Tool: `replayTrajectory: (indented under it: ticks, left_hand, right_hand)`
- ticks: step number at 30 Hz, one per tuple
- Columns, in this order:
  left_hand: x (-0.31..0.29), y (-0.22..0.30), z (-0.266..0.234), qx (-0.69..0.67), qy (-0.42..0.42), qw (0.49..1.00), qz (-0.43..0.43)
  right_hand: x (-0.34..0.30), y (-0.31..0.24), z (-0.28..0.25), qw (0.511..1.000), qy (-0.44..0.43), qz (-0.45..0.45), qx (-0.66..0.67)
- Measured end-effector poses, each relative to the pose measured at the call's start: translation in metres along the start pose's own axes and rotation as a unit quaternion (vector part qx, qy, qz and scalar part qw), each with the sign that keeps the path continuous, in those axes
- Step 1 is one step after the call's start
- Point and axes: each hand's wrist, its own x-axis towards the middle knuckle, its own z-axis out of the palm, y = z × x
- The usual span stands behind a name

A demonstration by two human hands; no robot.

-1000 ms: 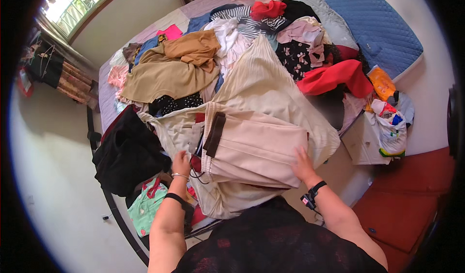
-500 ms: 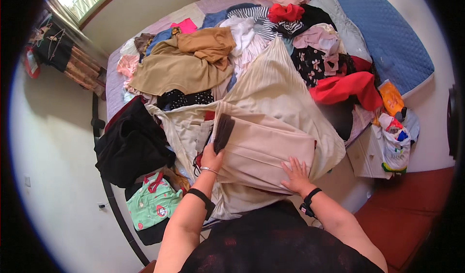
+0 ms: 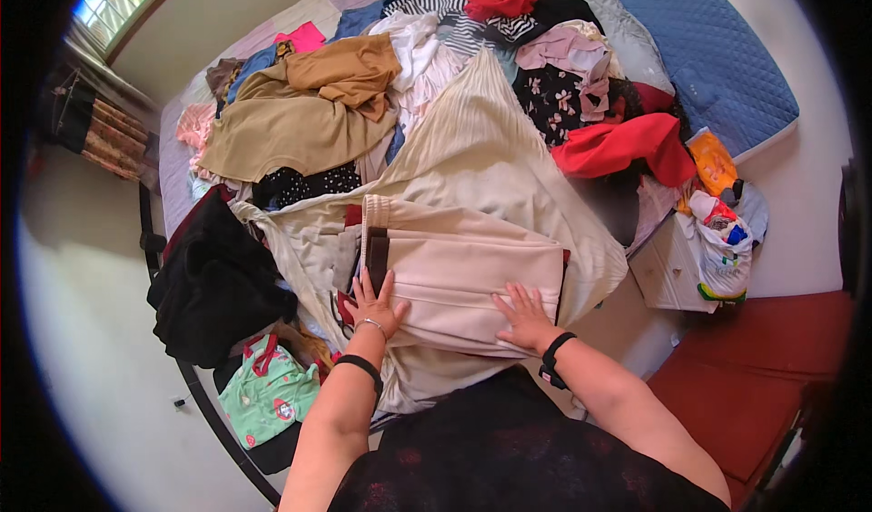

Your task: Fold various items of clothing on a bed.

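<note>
A pale pinkish-beige folded garment [image 3: 472, 280], apparently trousers with a ribbed waistband, lies on a crinkled cream cloth [image 3: 481, 158] at the bed's near edge. My left hand [image 3: 377, 310] rests open with spread fingers on its left end, by a dark brown band of fabric [image 3: 375, 253]. My right hand [image 3: 525, 319] lies flat on its lower right part, fingers apart. Edges of dark red and dark fabric peek out from under the folded garment; what they belong to is hidden.
Heaped clothes cover the bed: khaki garments [image 3: 300, 135], a red garment [image 3: 627, 149], a black garment [image 3: 222, 280] and a green printed top [image 3: 268, 394]. A white cabinet [image 3: 668, 267] with a stuffed plastic bag [image 3: 724, 258] and a red-brown seat [image 3: 736, 376] are at right.
My left hand has let go of the brown band, which now lies flat, and has moved down onto the folded garment. My right hand still presses on it. The view has shifted slightly.
</note>
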Motion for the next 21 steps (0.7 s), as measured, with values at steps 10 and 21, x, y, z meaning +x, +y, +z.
replayTrajectory:
  ticks: [10,21]
  left_hand:
    - [0.03,-0.015,0.027,-0.043,0.048,0.997,0.048]
    - [-0.077,-0.067,0.042,-0.168,0.023,0.984,0.049]
  right_hand:
    - [0.034,0.0,0.013,0.997,-0.058,0.046,-0.035]
    - [0.008,-0.05,0.004,0.989,-0.071,0.098,-0.082]
